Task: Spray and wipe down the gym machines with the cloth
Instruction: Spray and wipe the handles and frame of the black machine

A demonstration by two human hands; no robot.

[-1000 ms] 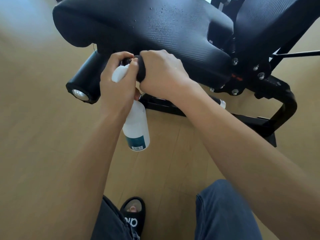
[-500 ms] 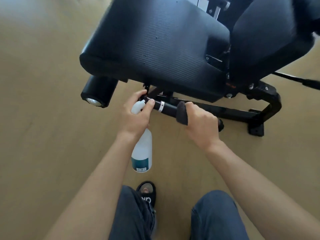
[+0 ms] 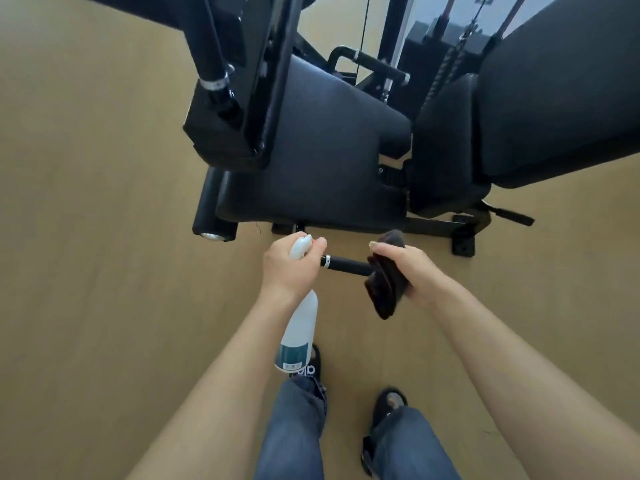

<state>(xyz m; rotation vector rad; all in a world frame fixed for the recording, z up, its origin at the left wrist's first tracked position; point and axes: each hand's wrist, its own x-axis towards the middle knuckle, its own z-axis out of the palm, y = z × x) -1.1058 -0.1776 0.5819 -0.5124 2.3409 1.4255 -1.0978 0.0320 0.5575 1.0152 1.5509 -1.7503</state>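
Note:
My left hand (image 3: 289,266) grips the head of a white spray bottle (image 3: 298,336) with a teal label, which hangs down toward the floor. My right hand (image 3: 410,271) holds a dark cloth (image 3: 386,282) wrapped around the right end of a short black handle bar (image 3: 348,264) in front of the machine. The bar runs between my two hands. The gym machine's black padded seat (image 3: 322,161) lies just beyond, with a black back pad (image 3: 554,91) at the upper right.
A black foam roller (image 3: 213,211) sticks out at the seat's lower left. A black arm with a padded plate (image 3: 239,81) hangs over the seat at top. The machine's base frame and foot (image 3: 462,242) sit right of my hands. Wooden floor spreads left; my legs and sandals are below.
The view has pulled back and up, so the whole seat and the overhead arm now show. My right hand with the cloth has slid right along the handle bar, away from my left hand.

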